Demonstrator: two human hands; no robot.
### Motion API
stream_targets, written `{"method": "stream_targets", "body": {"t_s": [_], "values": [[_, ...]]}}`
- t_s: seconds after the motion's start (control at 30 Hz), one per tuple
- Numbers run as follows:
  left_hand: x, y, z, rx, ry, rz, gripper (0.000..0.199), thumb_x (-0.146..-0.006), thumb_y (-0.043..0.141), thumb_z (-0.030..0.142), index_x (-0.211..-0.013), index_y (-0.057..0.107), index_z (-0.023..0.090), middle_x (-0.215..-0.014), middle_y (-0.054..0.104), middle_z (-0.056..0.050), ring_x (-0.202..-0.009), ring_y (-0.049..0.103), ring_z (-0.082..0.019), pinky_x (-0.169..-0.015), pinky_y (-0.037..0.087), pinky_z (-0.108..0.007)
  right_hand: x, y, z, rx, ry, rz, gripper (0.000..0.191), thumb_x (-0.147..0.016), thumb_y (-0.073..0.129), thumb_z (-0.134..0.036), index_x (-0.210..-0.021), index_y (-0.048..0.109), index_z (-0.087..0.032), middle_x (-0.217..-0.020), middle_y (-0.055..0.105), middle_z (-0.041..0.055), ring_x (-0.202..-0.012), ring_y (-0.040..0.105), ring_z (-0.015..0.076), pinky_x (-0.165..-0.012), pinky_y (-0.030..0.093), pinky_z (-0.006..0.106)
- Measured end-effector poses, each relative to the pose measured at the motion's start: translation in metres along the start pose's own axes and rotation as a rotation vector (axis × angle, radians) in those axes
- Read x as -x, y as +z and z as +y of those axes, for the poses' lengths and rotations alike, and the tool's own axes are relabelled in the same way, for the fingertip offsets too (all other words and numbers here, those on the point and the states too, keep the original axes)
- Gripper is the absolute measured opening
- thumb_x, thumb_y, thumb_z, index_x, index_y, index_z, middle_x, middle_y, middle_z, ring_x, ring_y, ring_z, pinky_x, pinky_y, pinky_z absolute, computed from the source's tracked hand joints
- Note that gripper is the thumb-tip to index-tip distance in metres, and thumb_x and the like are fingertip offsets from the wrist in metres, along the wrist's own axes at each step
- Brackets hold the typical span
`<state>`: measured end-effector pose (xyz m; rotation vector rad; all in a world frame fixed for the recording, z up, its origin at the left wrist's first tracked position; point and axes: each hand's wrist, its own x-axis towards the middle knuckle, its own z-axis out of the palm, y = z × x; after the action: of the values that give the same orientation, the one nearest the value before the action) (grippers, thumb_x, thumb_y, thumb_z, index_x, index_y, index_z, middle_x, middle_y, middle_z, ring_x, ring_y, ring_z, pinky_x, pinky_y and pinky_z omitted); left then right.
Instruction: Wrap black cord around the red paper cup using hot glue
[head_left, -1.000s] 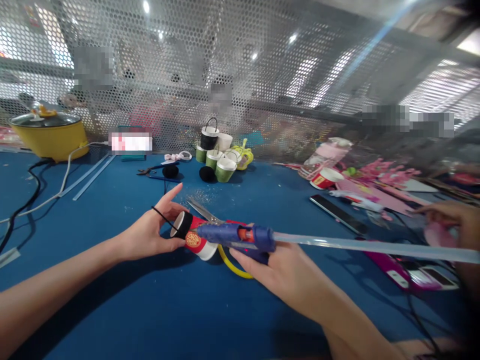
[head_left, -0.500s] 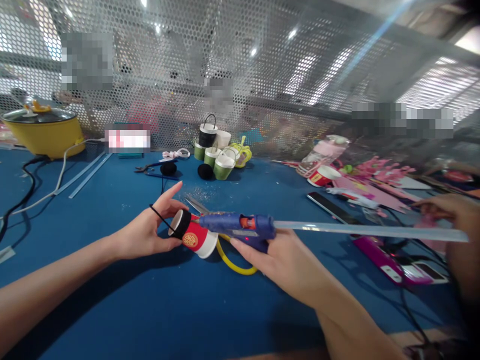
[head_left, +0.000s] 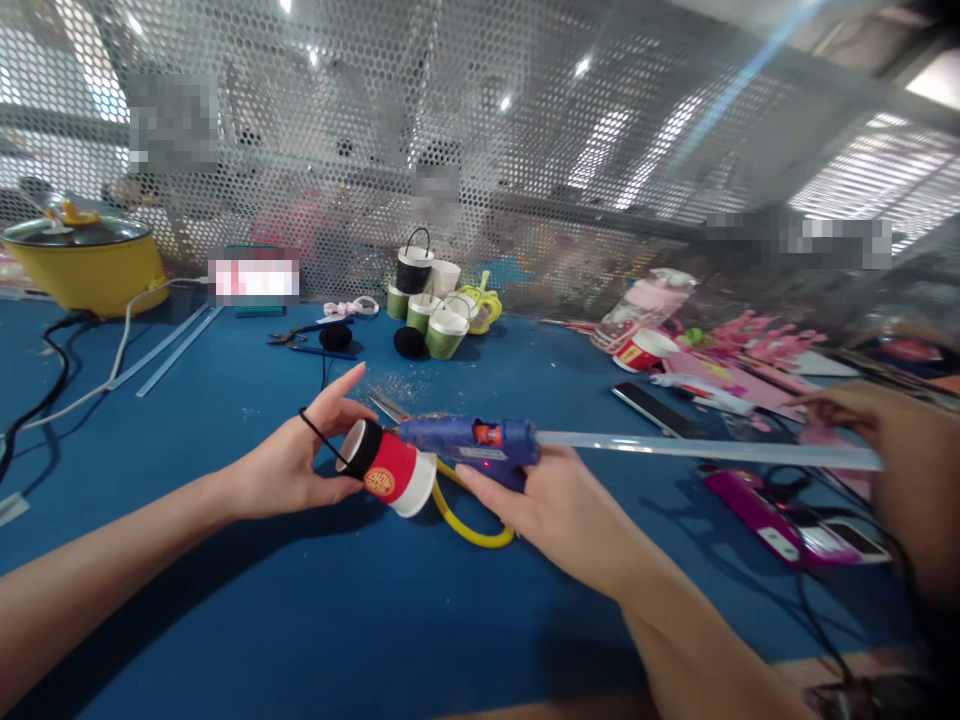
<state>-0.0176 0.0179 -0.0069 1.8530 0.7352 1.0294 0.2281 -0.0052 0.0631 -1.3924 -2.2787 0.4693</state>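
Note:
My left hand [head_left: 315, 450] holds a small paper cup [head_left: 409, 480] tipped on its side, its mouth toward the palm. The cup is red and white with a gold emblem, and black yarn [head_left: 365, 450] wraps its rim. A black cord loop at the mouth passes over my fingers. My right hand [head_left: 555, 500] grips a blue hot glue gun [head_left: 469, 445], its nozzle end at the cup's far side; whether it touches is hidden. A long clear glue stick [head_left: 712, 450] sticks out of the gun's back. Scissors with a yellow handle [head_left: 472, 535] lie beneath the gun.
Several small green and black cups [head_left: 448, 335] stand at the back beside black yarn balls [head_left: 409, 343]. Pliers [head_left: 289, 338] lie left of them, and a yellow pot [head_left: 90, 265] sits far left. Rightward are a phone [head_left: 652, 410], a purple power strip [head_left: 772, 515] and another person's hand [head_left: 862, 410].
The glue gun has shifted slightly left and up along the cup, with its glue stick moving too. My left hand and the cup stay put. The other person's hand moved a little left.

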Motion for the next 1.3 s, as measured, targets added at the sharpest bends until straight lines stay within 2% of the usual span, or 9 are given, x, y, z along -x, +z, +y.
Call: {"method": "stream_targets", "body": {"t_s": [0.2,0.37,0.53,0.73,0.93,1.03,1.17,1.3], "values": [[0.000,-0.001,0.000,0.025,0.001,0.009,0.096,-0.071,0.066,0.010,-0.143,0.007,0.034,-0.116,0.053,-0.007,-0.110,0.053,-0.023,-0.103,0.035,-0.048,0.004,0.001,0.001,0.067,0.003,-0.038,0.023,-0.084,0.050,-0.030,-0.086,0.069,-0.018,-0.077,0.072,0.0027,-0.068,0.065,0.0186,-0.059,0.051,0.026],[0.000,0.000,-0.001,0.008,0.004,0.007,0.096,-0.072,0.065,0.010,-0.143,0.006,0.034,-0.117,0.051,-0.008,-0.110,0.052,-0.024,-0.100,0.037,-0.047,0.001,0.000,0.000,0.038,-0.001,0.003,0.020,-0.084,0.051,-0.026,-0.090,0.069,-0.018,-0.080,0.072,0.0013,-0.069,0.065,0.0163,-0.062,0.050,0.024],[0.000,0.000,-0.001,0.016,-0.002,-0.001,0.096,-0.072,0.065,0.009,-0.143,0.006,0.035,-0.118,0.051,-0.007,-0.111,0.052,-0.023,-0.101,0.037,-0.046,0.002,-0.002,-0.003,0.035,0.033,-0.036,0.020,-0.083,0.051,-0.028,-0.082,0.069,-0.018,-0.072,0.071,0.0007,-0.063,0.063,0.0165,-0.059,0.050,0.025],[0.002,0.000,-0.002,0.014,-0.022,-0.006,0.097,-0.071,0.065,0.007,-0.143,0.005,0.037,-0.119,0.051,-0.007,-0.113,0.050,-0.025,-0.099,0.039,-0.045,-0.002,-0.002,-0.003,-0.041,-0.002,0.001,0.019,-0.084,0.051,-0.025,-0.090,0.068,-0.020,-0.080,0.072,-0.0003,-0.069,0.064,0.0161,-0.065,0.051,0.024],[0.000,0.001,0.000,0.023,-0.046,0.012,0.099,-0.071,0.065,0.010,-0.143,0.002,0.034,-0.117,0.052,-0.007,-0.110,0.052,-0.023,-0.098,0.039,-0.043,0.004,0.001,-0.002,0.070,0.040,-0.018,0.021,-0.083,0.050,-0.030,-0.077,0.068,-0.019,-0.067,0.069,0.0013,-0.058,0.063,0.0172,-0.055,0.049,0.026],[-0.001,0.001,0.001,0.028,-0.062,0.031,0.099,-0.071,0.066,0.013,-0.144,0.002,0.032,-0.114,0.054,-0.007,-0.107,0.054,-0.023,-0.097,0.040,-0.044,0.007,0.002,-0.004,0.084,-0.015,-0.010,0.020,-0.082,0.050,-0.029,-0.079,0.068,-0.019,-0.074,0.071,0.0028,-0.066,0.065,0.0190,-0.061,0.051,0.027],[-0.001,0.001,0.001,0.024,-0.098,0.069,0.100,-0.069,0.069,0.017,-0.144,0.003,0.030,-0.111,0.056,-0.008,-0.103,0.056,-0.023,-0.095,0.041,-0.045,0.008,0.004,-0.006,0.075,-0.060,0.006,0.020,-0.082,0.051,-0.026,-0.091,0.067,-0.019,-0.089,0.072,0.0047,-0.079,0.067,0.0218,-0.070,0.052,0.030],[-0.002,0.002,0.002,0.043,-0.139,0.079,0.099,-0.070,0.067,0.017,-0.143,0.002,0.032,-0.110,0.056,-0.006,-0.100,0.057,-0.022,-0.092,0.043,-0.044,0.009,0.006,-0.006,0.061,-0.076,-0.024,0.019,-0.083,0.050,-0.027,-0.088,0.067,-0.021,-0.084,0.072,0.0034,-0.077,0.067,0.0218,-0.071,0.052,0.032]]}}
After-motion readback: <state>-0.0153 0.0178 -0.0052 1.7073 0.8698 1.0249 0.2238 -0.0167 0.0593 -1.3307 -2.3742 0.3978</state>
